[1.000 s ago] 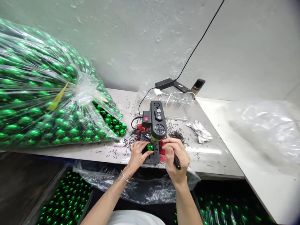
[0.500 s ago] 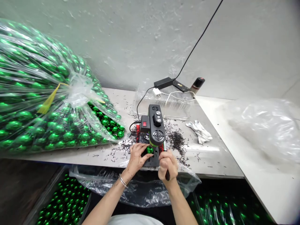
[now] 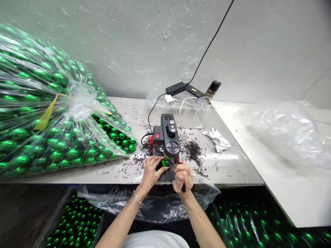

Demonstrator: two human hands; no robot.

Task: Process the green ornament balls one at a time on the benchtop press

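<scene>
A black machine (image 3: 170,132) with a red switch stands on the grey table, its round front end over a shiny green ball (image 3: 164,162). My left hand (image 3: 152,172) pinches this ball between thumb and fingers, just under the machine head. At the machine's right side, my right hand (image 3: 182,177) is wrapped round the black handle of a metal lever (image 3: 180,157). Small black bits (image 3: 193,151) are scattered on both sides of the machine.
A big clear bag of green balls (image 3: 51,127) fills the left. Behind the machine are a clear plastic tray (image 3: 193,117), a power adapter (image 3: 176,88) and a dark-capped can (image 3: 212,90). White gloves (image 3: 217,139) lie right. More green balls (image 3: 74,220) sit below the table.
The camera view has shifted slightly, so the bench scene sits a little further left. Both hands keep their holds on the ball and the lever handle.
</scene>
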